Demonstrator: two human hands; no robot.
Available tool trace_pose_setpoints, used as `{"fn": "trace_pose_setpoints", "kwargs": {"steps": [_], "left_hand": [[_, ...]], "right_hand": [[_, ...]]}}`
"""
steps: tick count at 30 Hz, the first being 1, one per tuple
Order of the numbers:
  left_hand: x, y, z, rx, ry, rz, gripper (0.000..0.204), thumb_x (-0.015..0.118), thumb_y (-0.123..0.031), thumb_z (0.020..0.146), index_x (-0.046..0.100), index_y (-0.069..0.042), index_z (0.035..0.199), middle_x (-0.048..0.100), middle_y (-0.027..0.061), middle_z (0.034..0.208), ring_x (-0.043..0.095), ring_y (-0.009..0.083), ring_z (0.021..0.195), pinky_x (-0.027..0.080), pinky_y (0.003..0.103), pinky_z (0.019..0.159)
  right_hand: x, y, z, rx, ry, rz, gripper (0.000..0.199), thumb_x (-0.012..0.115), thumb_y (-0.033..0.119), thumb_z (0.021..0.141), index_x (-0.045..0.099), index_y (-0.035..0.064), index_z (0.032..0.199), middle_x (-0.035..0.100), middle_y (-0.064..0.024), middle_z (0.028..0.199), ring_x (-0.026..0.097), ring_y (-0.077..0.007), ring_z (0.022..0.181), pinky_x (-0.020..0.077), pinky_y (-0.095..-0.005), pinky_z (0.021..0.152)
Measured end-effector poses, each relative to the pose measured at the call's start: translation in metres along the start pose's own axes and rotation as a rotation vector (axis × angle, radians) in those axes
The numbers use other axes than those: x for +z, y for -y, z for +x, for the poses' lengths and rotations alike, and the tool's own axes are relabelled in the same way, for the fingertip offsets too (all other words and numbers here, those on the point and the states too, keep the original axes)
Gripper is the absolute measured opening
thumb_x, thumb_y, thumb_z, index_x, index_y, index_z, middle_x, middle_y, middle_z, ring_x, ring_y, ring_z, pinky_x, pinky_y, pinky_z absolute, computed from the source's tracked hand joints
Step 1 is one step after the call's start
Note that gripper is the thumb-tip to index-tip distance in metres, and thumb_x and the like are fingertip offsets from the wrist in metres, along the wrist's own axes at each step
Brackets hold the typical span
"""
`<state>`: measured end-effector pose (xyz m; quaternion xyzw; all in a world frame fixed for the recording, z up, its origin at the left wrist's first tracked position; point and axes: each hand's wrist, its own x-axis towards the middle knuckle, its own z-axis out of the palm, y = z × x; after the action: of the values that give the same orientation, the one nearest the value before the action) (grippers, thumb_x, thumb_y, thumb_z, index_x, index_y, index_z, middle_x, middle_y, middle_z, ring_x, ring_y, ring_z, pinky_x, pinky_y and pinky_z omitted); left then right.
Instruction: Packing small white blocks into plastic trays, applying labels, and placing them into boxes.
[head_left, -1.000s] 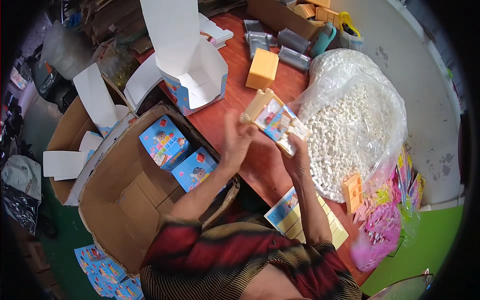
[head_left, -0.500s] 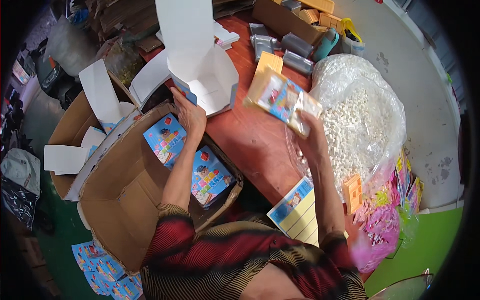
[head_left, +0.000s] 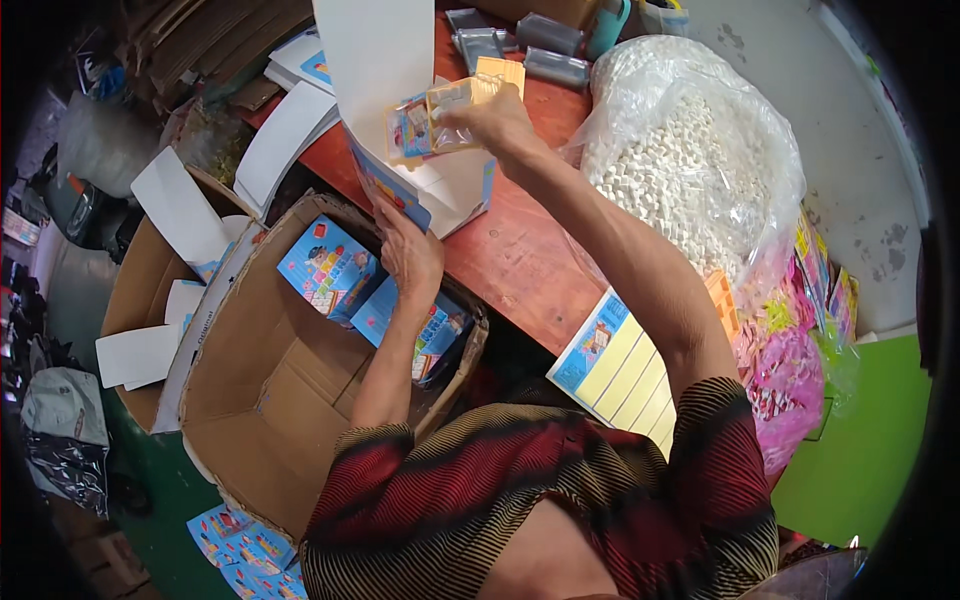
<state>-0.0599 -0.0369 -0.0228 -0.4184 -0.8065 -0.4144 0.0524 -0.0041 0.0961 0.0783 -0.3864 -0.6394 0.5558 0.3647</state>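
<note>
over the red table (head_left: 510, 285), the right hand (head_left: 497, 122) holds a yellow case (head_left: 408, 130) with a clear window and a blue printed card inside. its grip is narrow, the fingers closed around the right end of the case. the case hangs tilted above the mouth of an open box (head_left: 455, 190), white inside and blue outside, whose tall white flap (head_left: 375, 50) stands upright behind it. whether the case touches the inner walls, i cannot tell.

the left hand (head_left: 412, 252) holds the near blue wall of that box, its grip narrow at the lower edge; the thumb is hard to make out.

just beyond the right hand is a yellow block (head_left: 502, 70), partly hidden, and near it lie grey plastic packs (head_left: 550, 37). to the right, a clear bag (head_left: 625, 75) of small white cubes (head_left: 690, 170) sits open. toward the person lie cream sheets (head_left: 625, 375) with a blue band, partly under the right forearm, and an orange tray (head_left: 722, 305) shows beside that arm, near a pink bag (head_left: 785, 395).

to the left of the table, a brown carton (head_left: 265, 400) holds two blue boxes (head_left: 328, 265) side by side, near the left forearm. white card (head_left: 280, 145) is stacked beyond the carton.
</note>
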Motion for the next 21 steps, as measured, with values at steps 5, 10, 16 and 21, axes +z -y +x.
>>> {"fn": "trace_pose_setpoints", "kwargs": {"steps": [5,10,16,21], "left_hand": [[0.001,-0.011,-0.009,0.073,-0.019,0.008,0.073,0.051,-0.004,0.066,0.006,0.003,0.124,0.03,0.0316,0.115,0.048,0.0438,0.084,0.041,0.045,0.067],[-0.016,-0.021,-0.014,-0.176,0.237,-0.053,0.07,0.049,-0.01,0.07,0.007,0.002,0.124,0.034,0.0305,0.112,0.046,0.0448,0.084,0.039,0.047,0.068],[-0.01,-0.006,-0.021,-0.095,0.122,-0.295,0.066,0.045,-0.013,0.072,0.008,0.003,0.124,0.033,0.03,0.115,0.041,0.0453,0.094,0.034,0.045,0.079],[-0.009,-0.006,-0.023,-0.021,0.151,-0.304,0.065,0.045,-0.014,0.073,0.008,0.003,0.124,0.032,0.0299,0.116,0.04,0.0451,0.095,0.034,0.045,0.08]], "right_hand": [[0.012,0.012,-0.009,0.014,-0.095,-0.559,0.068,0.07,0.023,0.045,0.041,-0.0104,0.096,0.055,-0.0201,0.086,0.056,-0.0278,0.082,0.045,-0.0311,0.069],[0.017,0.026,-0.016,-0.055,0.023,-0.697,0.069,0.069,0.025,0.045,0.042,-0.0065,0.099,0.054,-0.0203,0.087,0.055,-0.029,0.083,0.044,-0.0307,0.07],[0.009,-0.028,0.005,-0.139,0.133,0.041,0.057,0.066,-0.002,0.049,0.045,0.0044,0.102,0.055,-0.0093,0.092,0.055,-0.023,0.083,0.0448,-0.0334,0.067],[0.002,-0.048,0.018,0.216,0.062,0.179,0.057,0.063,-0.005,0.054,0.045,0.0121,0.104,0.055,-0.0078,0.091,0.055,-0.0239,0.082,0.0463,-0.0402,0.066]]}}
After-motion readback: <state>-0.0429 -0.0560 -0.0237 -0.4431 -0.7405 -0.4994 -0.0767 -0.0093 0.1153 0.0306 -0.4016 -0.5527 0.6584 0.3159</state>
